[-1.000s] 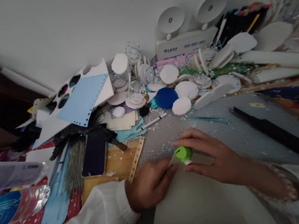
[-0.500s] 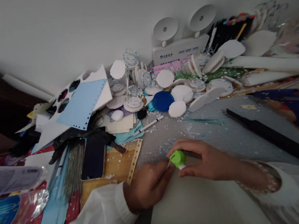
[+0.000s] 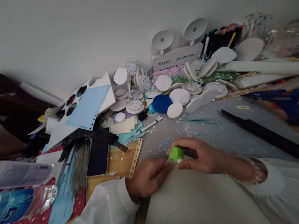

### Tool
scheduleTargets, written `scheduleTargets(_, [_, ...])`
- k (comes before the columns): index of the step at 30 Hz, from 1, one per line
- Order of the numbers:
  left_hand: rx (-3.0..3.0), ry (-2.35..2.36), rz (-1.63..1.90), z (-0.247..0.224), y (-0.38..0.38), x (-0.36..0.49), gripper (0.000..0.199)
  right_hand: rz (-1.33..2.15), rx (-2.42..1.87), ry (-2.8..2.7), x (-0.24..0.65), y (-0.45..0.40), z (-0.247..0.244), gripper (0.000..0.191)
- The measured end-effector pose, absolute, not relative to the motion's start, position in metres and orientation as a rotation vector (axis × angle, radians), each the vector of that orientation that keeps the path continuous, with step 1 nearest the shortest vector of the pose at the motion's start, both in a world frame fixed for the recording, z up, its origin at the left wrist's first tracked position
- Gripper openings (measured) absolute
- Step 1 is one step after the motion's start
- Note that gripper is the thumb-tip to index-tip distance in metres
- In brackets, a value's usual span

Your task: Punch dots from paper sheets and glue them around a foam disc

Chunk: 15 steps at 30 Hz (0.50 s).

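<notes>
A small green punch (image 3: 176,153) with a white lower part is gripped between the thumb and fingers of my right hand (image 3: 203,155). It sits at the far edge of a large pale sheet (image 3: 201,199). My left hand (image 3: 148,176) is closed on the left corner of this sheet, its fingertips close to the punch. Small blue and white bits (image 3: 166,144) lie on the grey cutting mat (image 3: 207,125) just beyond my hands.
White discs (image 3: 180,96), a blue disc (image 3: 162,104) and a two-headed lamp (image 3: 177,54) stand at the back. Left are a phone (image 3: 98,157), a light blue sheet (image 3: 88,106) and a bottle (image 3: 20,202). A black tool (image 3: 269,135) and blue glue gun (image 3: 289,100) lie right.
The camera view has shifted slightly, so the background sits a little lower. Both hands keep nearly the same pose, with the green punch still held at the sheet's edge.
</notes>
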<state>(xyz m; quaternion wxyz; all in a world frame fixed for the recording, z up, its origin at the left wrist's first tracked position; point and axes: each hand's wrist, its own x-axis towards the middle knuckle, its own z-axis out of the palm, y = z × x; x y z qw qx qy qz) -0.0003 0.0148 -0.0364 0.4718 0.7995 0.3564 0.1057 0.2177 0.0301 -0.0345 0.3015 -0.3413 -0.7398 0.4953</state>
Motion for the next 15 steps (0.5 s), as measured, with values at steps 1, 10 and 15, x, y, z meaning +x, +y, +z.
scheduleTargets(1, [1.959,0.871,0.262,-0.037,0.015,0.0,0.037,1.324,-0.905,-1.956,0.218,0.03,-0.034,0.028])
scheduleTargets(10, [1.976,0.853,0.258,-0.039,0.016,0.0,0.039,1.244,-0.895,-1.97,0.212,0.027,-0.027,0.014])
scheduleTargets(15, [2.131,1.07,0.268,-0.021,0.017,0.006,0.035,1.222,-0.9,-1.968,0.21,0.026,-0.027,0.012])
